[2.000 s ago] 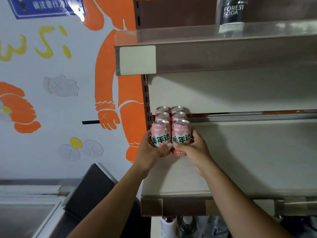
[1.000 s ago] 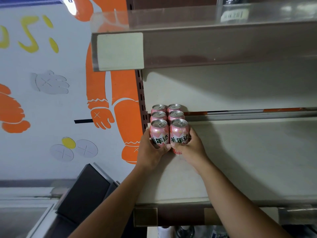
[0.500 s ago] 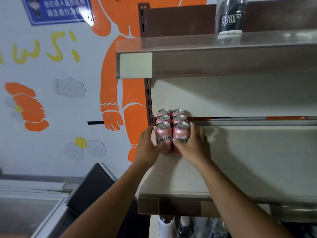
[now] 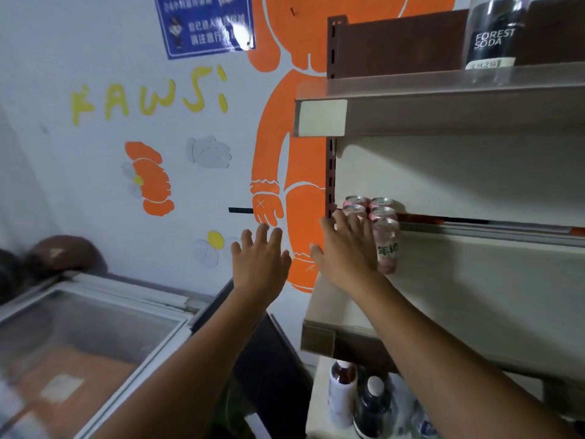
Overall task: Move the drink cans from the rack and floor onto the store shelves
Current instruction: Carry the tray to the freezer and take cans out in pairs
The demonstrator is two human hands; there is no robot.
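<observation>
The left hand [image 4: 259, 259] hangs open beside the shelf [image 4: 474, 296], the right hand [image 4: 345, 251] spread open before the pink cans [image 4: 386, 248]: best drawn straight back so none tips.

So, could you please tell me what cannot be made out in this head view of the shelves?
All head view.
- Space left of the front can: hidden by the right hand.
- Front can's label: motion-blurred, only partly legible.
- Soda bottle: top cut off by the upper edge.
- Lower bottles: labels blurred, some cut off by the lower edge.
- Freezer contents: blurred under glass.
</observation>
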